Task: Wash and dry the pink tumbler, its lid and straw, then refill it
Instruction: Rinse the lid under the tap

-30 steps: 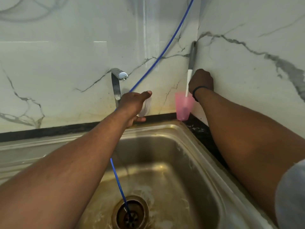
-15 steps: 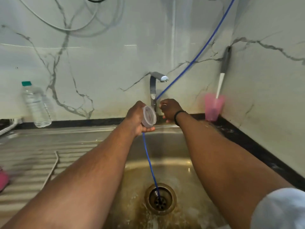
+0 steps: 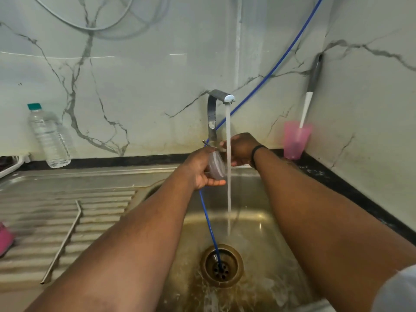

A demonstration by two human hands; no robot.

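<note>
Both arms reach forward: left hand (image 3: 202, 170) fingers grip lid (image 3: 216, 165); right hand (image 3: 242, 149) fingers unclear

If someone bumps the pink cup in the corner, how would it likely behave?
The pink cup looks thin and translucent, so probably light. The tall brush leaning out of it likely makes it top-heavy and apt to tip. The corner walls may catch it.

Home kitchen: steel sink (image 3: 258, 181) with ribbed drainer (image 3: 67, 212), running tap (image 3: 216, 109), marble-look wall tiles (image 3: 146, 75), water bottle (image 3: 48, 136) and pink cup (image 3: 295, 140) on the black surface (image 3: 351, 188).
</note>
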